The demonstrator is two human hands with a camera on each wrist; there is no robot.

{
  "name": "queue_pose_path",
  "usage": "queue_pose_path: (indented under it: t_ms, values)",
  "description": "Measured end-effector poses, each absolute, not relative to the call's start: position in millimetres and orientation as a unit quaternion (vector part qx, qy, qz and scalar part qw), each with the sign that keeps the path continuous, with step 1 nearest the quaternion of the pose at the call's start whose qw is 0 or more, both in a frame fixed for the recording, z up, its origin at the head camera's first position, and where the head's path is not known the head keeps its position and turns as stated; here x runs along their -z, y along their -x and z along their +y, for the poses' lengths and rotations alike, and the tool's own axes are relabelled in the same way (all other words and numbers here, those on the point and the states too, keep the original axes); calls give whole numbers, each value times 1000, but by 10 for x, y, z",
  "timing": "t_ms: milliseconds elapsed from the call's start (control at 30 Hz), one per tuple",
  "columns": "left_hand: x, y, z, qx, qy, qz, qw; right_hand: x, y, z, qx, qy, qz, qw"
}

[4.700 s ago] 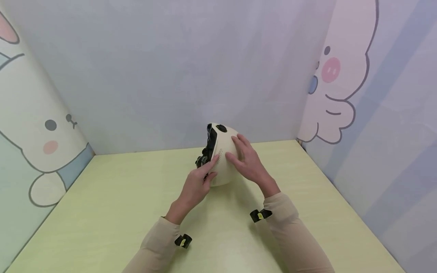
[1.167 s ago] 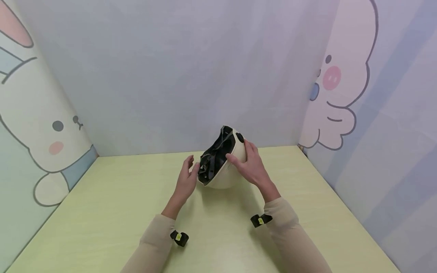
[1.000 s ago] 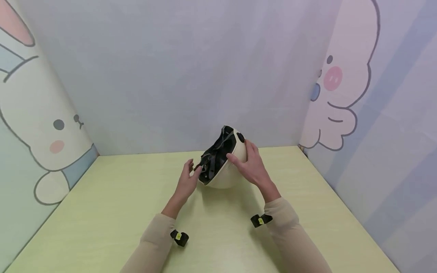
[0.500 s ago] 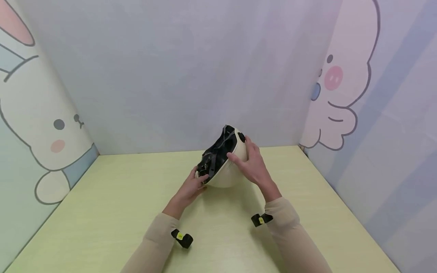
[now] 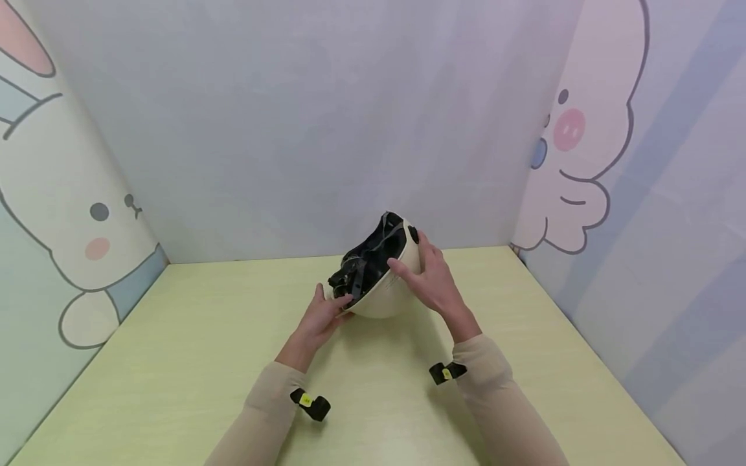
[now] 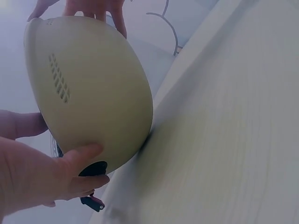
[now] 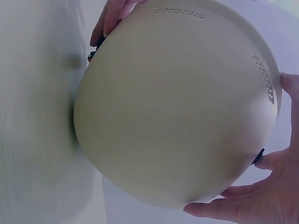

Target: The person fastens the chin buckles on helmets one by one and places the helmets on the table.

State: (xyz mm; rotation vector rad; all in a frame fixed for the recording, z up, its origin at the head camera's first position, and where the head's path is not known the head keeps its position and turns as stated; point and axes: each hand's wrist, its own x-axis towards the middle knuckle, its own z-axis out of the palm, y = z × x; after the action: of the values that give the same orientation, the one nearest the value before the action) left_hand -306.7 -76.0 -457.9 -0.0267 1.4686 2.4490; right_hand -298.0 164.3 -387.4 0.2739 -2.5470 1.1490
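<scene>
A: State the position of the helmet (image 5: pixel 381 294).
B: Near the far edge of the bench (image 5: pixel 175 362), slightly right of that edge's midpoint. The unit is tilted, opening facing left and upward; the rounded shell touches the bench surface.

A: Report the left grip.
B: The left hand (image 5: pixel 315 323) grasps the helmet at the rim, on the side toward the left edge of the bench. Thumb: inside the rim. Fingers: against the outer shell, beside a black disc (image 6: pixel 95 168).

A: Report the right grip.
B: The right hand (image 5: pixel 432 285) grasps the opposite side. Thumb: at the rim. Fingers: spread around the shell, next to a second disc (image 5: pixel 414 234).

A: List the fittings.
B: The interior is dark. Black straps (image 5: pixel 359 278) lie bunched in the opening. Vent slots (image 7: pixel 178 13) mark the shell.

A: List the surroundings.
B: A black device (image 5: pixel 311 404) is attached at the left sleeve (image 5: pixel 262 404); another (image 5: pixel 447 373) at the right sleeve (image 5: pixel 501 388). A pale wall (image 5: pixel 291 129) stands behind the far edge.
</scene>
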Motion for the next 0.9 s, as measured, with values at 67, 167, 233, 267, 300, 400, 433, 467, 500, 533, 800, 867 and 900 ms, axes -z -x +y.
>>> queue_pose_path:
  t_ms: [67,167,233,267,300,400,433,467,500,533,800,867,900]
  values:
    - [4577,3072,-754,-847,13,512,139,3878,2985,1637,-400,-100,-894,175]
    - [4576,3081,-749,-846,13,514,139,3884,2995,1633,-391,-108,-894,188]
    - [4582,3090,-750,-847,14,513,142,3881,2998,1631,-387,-112,-894,194]
    - [4587,3095,-753,-846,14,513,143,3879,3000,1630,-386,-114,-894,196]
    - [4591,3099,-758,-845,13,515,145,3879,3002,1630,-385,-117,-894,198]
    - [4603,3105,-769,-842,19,520,147,3879,3006,1626,-389,-127,-890,202]
    - [4603,3107,-772,-840,19,522,146,3880,3009,1626,-392,-131,-887,205]
    - [4602,3107,-774,-838,21,525,146,3881,3011,1627,-396,-136,-885,206]
    - [4599,3107,-776,-838,23,526,145,3883,3013,1628,-398,-140,-883,207]
    - [4599,3107,-778,-838,24,526,144,3884,3013,1630,-401,-143,-881,208]
    - [4573,3103,-806,-837,34,527,143,3868,2990,1656,-395,-144,-887,193]
    - [4562,3096,-816,-837,32,528,142,3871,2990,1663,-392,-142,-889,188]
    - [4558,3091,-820,-835,28,531,142,3872,2992,1666,-391,-142,-890,186]
